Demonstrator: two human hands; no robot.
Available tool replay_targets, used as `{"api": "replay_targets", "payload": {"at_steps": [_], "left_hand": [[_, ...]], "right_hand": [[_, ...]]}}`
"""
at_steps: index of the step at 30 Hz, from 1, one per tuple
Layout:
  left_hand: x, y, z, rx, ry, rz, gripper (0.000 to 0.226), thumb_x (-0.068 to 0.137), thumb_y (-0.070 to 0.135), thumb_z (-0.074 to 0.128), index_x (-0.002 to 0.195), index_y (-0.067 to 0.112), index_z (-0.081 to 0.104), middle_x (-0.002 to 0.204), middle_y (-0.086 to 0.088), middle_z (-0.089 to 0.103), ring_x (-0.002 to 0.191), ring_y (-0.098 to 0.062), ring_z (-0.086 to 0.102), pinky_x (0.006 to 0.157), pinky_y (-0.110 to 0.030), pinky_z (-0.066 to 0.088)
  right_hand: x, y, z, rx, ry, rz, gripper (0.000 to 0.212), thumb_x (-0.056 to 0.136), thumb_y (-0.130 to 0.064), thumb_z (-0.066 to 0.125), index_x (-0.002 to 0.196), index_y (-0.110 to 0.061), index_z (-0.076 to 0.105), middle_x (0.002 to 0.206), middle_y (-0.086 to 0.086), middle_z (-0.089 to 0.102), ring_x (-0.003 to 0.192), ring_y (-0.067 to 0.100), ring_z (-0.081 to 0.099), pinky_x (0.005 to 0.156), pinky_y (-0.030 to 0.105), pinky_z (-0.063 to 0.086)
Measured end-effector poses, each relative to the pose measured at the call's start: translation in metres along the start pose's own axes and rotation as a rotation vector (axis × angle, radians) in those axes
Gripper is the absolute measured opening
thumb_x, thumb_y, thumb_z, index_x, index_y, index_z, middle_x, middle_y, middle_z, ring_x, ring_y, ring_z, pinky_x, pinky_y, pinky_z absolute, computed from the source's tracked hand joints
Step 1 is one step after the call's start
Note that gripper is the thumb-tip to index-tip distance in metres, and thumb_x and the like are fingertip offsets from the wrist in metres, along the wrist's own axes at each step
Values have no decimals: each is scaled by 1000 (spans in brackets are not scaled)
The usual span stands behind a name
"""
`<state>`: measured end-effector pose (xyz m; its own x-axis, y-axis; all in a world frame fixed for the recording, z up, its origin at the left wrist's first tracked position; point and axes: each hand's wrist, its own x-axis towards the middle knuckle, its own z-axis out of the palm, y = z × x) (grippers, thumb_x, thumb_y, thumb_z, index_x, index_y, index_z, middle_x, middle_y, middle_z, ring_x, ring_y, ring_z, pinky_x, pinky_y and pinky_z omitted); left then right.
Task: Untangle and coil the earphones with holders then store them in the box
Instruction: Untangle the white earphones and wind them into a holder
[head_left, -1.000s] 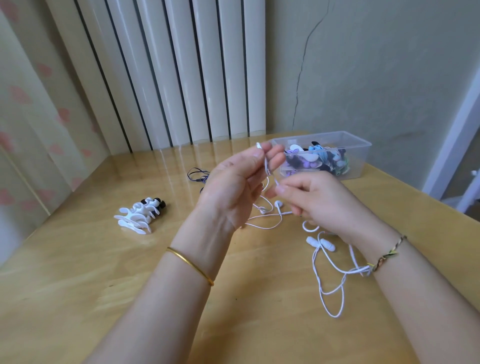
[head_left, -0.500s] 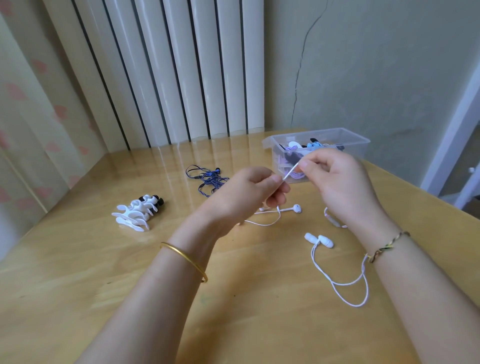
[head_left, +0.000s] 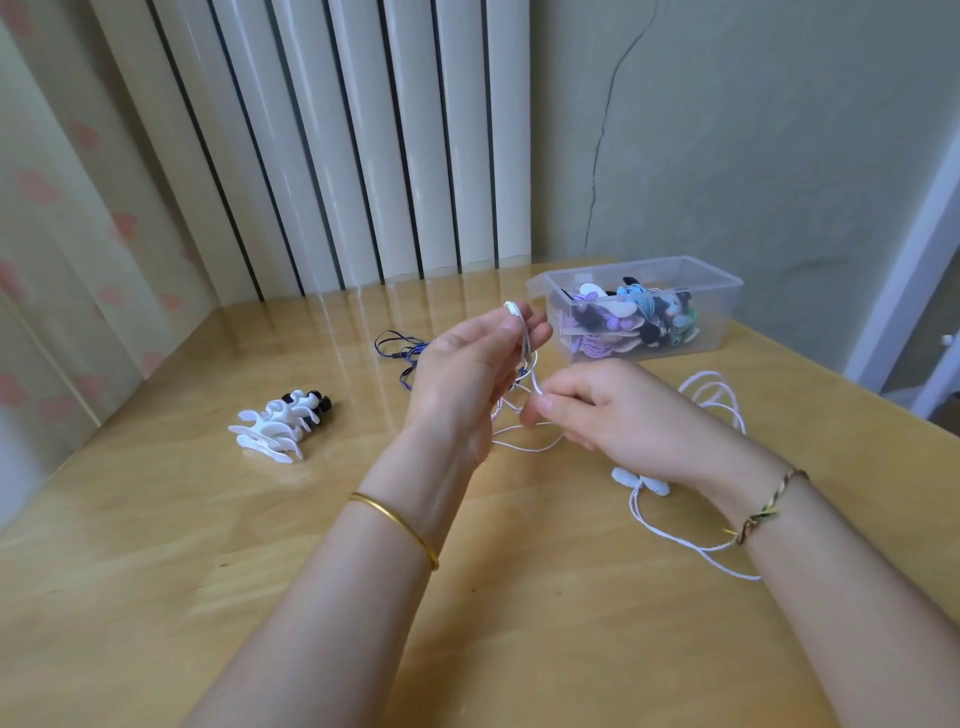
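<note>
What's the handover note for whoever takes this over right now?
Left hand: raised, pinches one end of the white earphones cable.
Right hand: pinches the same cable lower down.
Rest of it trails on the table under the right wrist.
Blue earphones lie tangled behind the left hand; holders piled at left.
Box open, already holds coiled sets.
Left: untangle white, coil on a holder, box it; then blue.

1. Left forearm and left hand (head_left: 467, 374), bare up to the frame's edge. Worn at the wrist: one thin gold bangle (head_left: 400, 525), plain and smooth.
2. Right forearm and right hand (head_left: 623, 415), likewise bare. Worn at the wrist: one braided cord bracelet (head_left: 763, 504), dark and yellow-green strands, short loose ends.
</note>
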<state>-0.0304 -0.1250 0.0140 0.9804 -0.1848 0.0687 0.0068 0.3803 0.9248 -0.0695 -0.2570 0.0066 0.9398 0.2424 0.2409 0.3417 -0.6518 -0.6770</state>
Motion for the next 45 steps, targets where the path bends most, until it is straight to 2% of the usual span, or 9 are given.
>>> {"api": "replay_targets", "payload": {"at_steps": [6, 13, 20, 24, 27, 30, 33, 39, 45], "left_hand": [[-3, -7, 2, 814, -83, 359, 18, 93, 11, 53, 86, 10, 70, 73, 5, 67, 72, -8, 60, 73, -26, 47], [-8, 9, 3, 844, -294, 124, 26, 101, 17, 42, 86, 11, 62, 68, 7, 62, 64, -7, 53, 76, -31, 46], [-6, 19, 5, -119, -243, -272, 21, 97, 26, 47, 82, 20, 62, 70, 10, 68, 65, -2, 62, 75, -25, 37], [-4, 12, 6, -161, -101, -156, 15, 96, 16, 49, 93, 18, 64, 87, 7, 74, 76, 0, 69, 71, -23, 40], [-1, 3, 2, 72, 6, 112, 14, 93, 6, 54, 93, 10, 67, 88, -3, 74, 84, -11, 71, 75, -23, 55], [3, -6, -5, 754, 81, 443, 13, 89, 14, 59, 85, 15, 71, 83, 1, 73, 84, -16, 69, 82, -32, 54], [-1, -5, -2, 1027, -55, 439, 25, 97, 23, 49, 79, 15, 65, 74, 3, 68, 74, -18, 63, 70, -28, 47], [-6, 3, 6, 849, -194, 204, 31, 102, 20, 38, 79, 11, 58, 63, 5, 56, 57, -6, 48, 62, -18, 41], [-3, 16, 0, 151, -147, -135, 30, 100, 21, 39, 78, 18, 59, 67, 8, 62, 61, -3, 55, 75, -26, 37]], "right_hand": [[1, 2, -9, -60, 312, 3, 19, 89, -21, 53, 76, -19, 66, 52, -11, 49, 52, 6, 42, 53, 29, 34], [1, 11, -16, -219, 628, 72, 15, 94, -24, 50, 83, -20, 60, 68, -8, 59, 65, 15, 55, 63, 33, 42], [3, 7, -11, 87, 321, 18, 23, 93, -18, 54, 74, -19, 67, 54, 0, 41, 46, 6, 34, 46, 19, 25], [0, 2, -5, 48, 108, 23, 24, 94, -20, 51, 78, -14, 69, 50, -5, 42, 44, 5, 35, 47, 19, 28], [-2, 0, -5, 45, 25, 13, 24, 95, -21, 51, 80, -12, 68, 47, -9, 41, 46, 5, 36, 48, 19, 29], [-2, -2, -8, 61, 110, -23, 24, 93, -21, 51, 75, -18, 66, 47, -12, 44, 49, 5, 37, 50, 22, 31], [1, 2, -11, -49, 353, 2, 18, 91, -23, 53, 76, -21, 64, 62, -10, 60, 59, 9, 50, 60, 30, 40], [5, 16, -15, -205, 549, 144, 16, 92, -29, 52, 80, -22, 59, 66, -8, 55, 63, 12, 48, 60, 33, 38], [2, 12, -11, 11, 186, 93, 23, 94, -18, 52, 76, -18, 67, 53, -2, 43, 43, 5, 39, 45, 17, 28]]}}
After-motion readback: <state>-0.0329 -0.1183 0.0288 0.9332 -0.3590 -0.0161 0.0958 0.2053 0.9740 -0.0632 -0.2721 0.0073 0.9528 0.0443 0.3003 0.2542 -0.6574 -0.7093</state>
